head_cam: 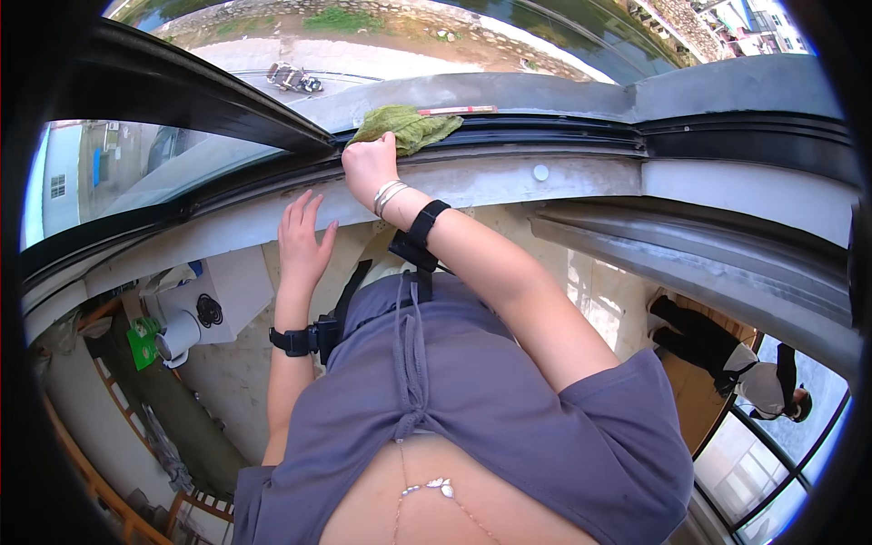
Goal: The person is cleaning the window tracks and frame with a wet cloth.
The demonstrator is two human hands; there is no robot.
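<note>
My right hand [370, 167] is bunched around the near edge of a green cloth [409, 129]. The cloth lies crumpled over the black window track [538, 131], close to the foot of the window frame [272, 112]. Part of the track under it is hidden. Lower and to the left, my left hand [303, 235] is empty, its fingers spread beside the pale inner sill [470, 184]. Just beyond the cloth, a slim red and white item [458, 110] rests along the outer ledge [531, 92].
A white round disc [540, 172] sits on the inner sill. Outside, far below, a parked vehicle [294, 78] stands on pavement. At left are a white electric kettle [178, 334] and a green packet [142, 344]. Another person [742, 371] stands at right by a glazed window.
</note>
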